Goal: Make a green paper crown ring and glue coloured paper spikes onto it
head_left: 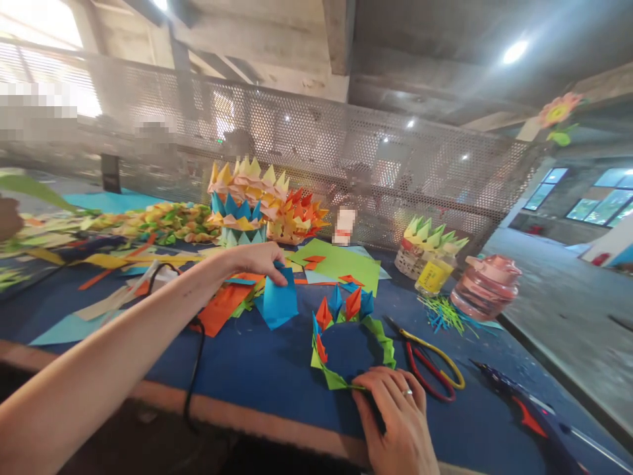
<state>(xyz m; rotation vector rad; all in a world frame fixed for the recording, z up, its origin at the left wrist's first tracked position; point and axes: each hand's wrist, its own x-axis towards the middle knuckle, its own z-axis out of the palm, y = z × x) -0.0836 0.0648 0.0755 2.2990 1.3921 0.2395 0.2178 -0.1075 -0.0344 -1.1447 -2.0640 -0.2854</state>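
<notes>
My left hand reaches across the table with its fingers closed on the edge of a blue paper sheet. Nearer to me lies a folded paper ring, green around its band, with orange and blue points standing along its far and left sides. At its near edge my right hand grips the green band between thumb and fingers; the fingertips are partly hidden. Beside that hand are scissors with one red and one yellow handle. An orange paper sheet lies under my left wrist.
Finished paper crowns are stacked at the back. A glue gun lies at the right, near a pink bottle and a yellow-labelled jar. A black cable hangs over the front edge. A mesh screen stands behind.
</notes>
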